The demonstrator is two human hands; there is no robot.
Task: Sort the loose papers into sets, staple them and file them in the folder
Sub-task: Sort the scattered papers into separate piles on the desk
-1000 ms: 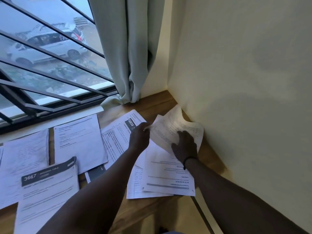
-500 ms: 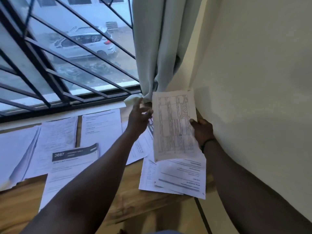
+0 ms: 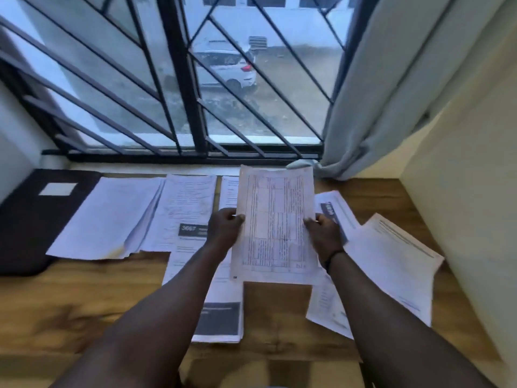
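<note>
I hold a sheet printed with a table [image 3: 275, 225] upright above the wooden desk [image 3: 84, 298]. My left hand [image 3: 225, 228] pinches its left edge and my right hand [image 3: 324, 231] pinches its right edge. Under it lie loose papers: a stack with a dark "3667" header [image 3: 193, 231], a thick pile [image 3: 112, 217] to the left, a sheet beside that pile [image 3: 187, 203], and a skewed pile [image 3: 391, 264] on the right. A dark folder with a white label [image 3: 33, 217] lies at the far left. No stapler is visible.
A barred window [image 3: 184, 79] runs along the back of the desk. A pale curtain [image 3: 372, 88] hangs at the right, and a wall [image 3: 470, 177] closes off the right side. The desk's front edge is near my forearms.
The sheet was lifted off the right-hand pile by the wall and brought to the middle; now both hands hold it upright. The view has swung left, showing the folder.
</note>
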